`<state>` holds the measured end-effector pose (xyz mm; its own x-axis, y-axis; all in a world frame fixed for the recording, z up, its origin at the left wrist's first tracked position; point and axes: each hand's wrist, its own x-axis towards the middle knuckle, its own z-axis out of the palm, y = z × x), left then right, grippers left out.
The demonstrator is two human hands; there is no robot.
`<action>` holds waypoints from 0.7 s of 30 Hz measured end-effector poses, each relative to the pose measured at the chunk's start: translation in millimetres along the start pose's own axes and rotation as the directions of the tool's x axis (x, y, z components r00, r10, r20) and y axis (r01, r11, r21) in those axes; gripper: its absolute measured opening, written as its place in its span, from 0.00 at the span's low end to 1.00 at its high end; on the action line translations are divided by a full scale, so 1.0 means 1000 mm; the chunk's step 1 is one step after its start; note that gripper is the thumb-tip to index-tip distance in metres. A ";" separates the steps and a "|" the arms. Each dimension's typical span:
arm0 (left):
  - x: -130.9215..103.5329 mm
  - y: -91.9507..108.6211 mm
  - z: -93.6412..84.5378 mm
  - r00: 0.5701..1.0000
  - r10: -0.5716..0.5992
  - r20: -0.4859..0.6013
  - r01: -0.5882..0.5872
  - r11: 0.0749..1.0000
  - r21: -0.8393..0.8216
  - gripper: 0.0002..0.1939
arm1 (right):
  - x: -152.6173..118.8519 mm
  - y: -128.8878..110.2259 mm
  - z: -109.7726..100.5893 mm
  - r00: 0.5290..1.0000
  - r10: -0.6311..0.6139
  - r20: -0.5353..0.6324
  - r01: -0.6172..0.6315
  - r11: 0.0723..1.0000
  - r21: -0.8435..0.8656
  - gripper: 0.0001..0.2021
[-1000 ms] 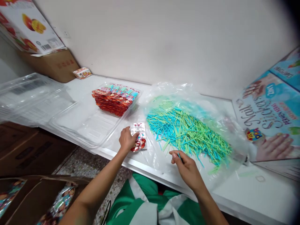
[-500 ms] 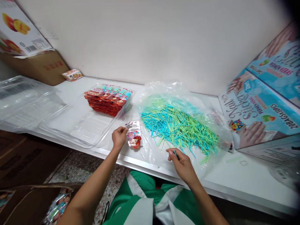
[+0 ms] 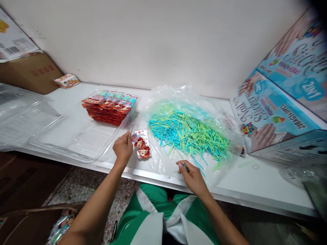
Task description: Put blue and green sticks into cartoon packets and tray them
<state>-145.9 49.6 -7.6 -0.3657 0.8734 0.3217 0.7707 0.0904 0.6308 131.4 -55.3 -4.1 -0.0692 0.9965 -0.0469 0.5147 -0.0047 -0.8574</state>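
Note:
My left hand (image 3: 123, 147) is closed in a pinch on the edge of a small printed packet (image 3: 139, 141) with a red-haired cartoon figure. That packet lies slanted over another packet (image 3: 144, 152) of the same print on the table. My right hand (image 3: 193, 177) is closed around a short blue stick (image 3: 185, 167), whose end shows between the fingers. Just beyond it, a heap of thin green and blue sticks (image 3: 189, 132) lies on a spread clear plastic bag (image 3: 163, 160).
Stacked red packets (image 3: 107, 110) stand in a clear plastic tray (image 3: 94, 158) at the left. More clear trays (image 3: 20, 115) lie farther left. Nail Stickers boxes (image 3: 276, 115) stand at the right, and a brown carton (image 3: 28, 75) at the back left. The table's front edge runs near my lap.
My left hand has tilted a packet sideways, so a second cartoon face now shows beneath it. My right hand still holds the blue stick. The view has shifted slightly to the right.

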 end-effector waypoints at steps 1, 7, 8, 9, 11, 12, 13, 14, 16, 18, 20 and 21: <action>0.001 0.002 -0.001 0.998 -0.051 0.039 0.057 0.987 -0.147 0.19 | -0.001 0.003 -0.001 1.000 0.008 0.006 -0.008 1.000 -0.019 0.16; -0.020 0.024 0.001 0.823 -0.170 0.542 0.523 0.598 -0.607 0.17 | -0.004 0.043 -0.036 0.991 0.102 -0.085 -0.127 0.921 -0.369 0.16; -0.028 0.028 0.003 0.787 -0.155 0.598 0.563 0.576 -0.592 0.17 | -0.004 0.050 -0.043 0.988 0.127 -0.086 -0.152 0.875 -0.460 0.16; -0.036 0.032 0.005 0.753 -0.148 0.642 0.598 0.561 -0.572 0.17 | -0.004 0.057 -0.049 0.983 0.161 -0.083 -0.180 0.821 -0.541 0.16; -0.050 0.040 0.010 0.687 -0.146 0.712 0.664 0.526 -0.532 0.17 | -0.002 0.066 -0.056 0.970 0.238 -0.057 -0.215 0.718 -0.662 0.16; -0.056 0.043 0.013 0.658 -0.148 0.738 0.694 0.499 -0.519 0.16 | 0.000 0.069 -0.057 0.962 0.270 -0.044 -0.222 0.674 -0.705 0.16; -0.061 0.045 0.017 0.635 -0.149 0.758 0.720 0.471 -0.510 0.15 | 0.002 0.070 -0.057 0.955 0.295 -0.027 -0.217 0.636 -0.741 0.15; -0.064 0.047 0.020 0.619 -0.152 0.771 0.739 0.444 -0.506 0.15 | 0.005 0.070 -0.055 0.951 0.309 -0.006 -0.201 0.603 -0.772 0.13; -0.069 0.050 0.027 0.626 -0.153 0.765 0.738 0.432 -0.518 0.14 | 0.011 0.069 -0.050 0.953 0.300 0.053 -0.128 0.553 -0.823 0.10; -0.074 0.051 0.034 0.670 -0.105 0.735 0.671 0.510 -0.539 0.14 | 0.019 0.065 -0.045 0.958 0.253 0.137 -0.016 0.523 -0.852 0.10; -0.080 0.050 0.039 0.728 0.063 0.683 0.474 0.673 -0.567 0.12 | 0.027 0.062 -0.041 0.958 0.201 0.203 0.075 0.507 -0.859 0.10; -0.083 0.050 0.041 0.733 0.197 0.651 0.318 0.747 -0.584 0.11 | 0.031 0.060 -0.039 0.957 0.182 0.228 0.109 0.503 -0.857 0.11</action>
<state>-55.4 1.1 -32.1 0.2237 0.9695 -0.0998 0.1541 0.0660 0.9858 193.3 -21.7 -36.6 -0.1672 0.9333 -0.3177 0.9841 0.1774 0.0031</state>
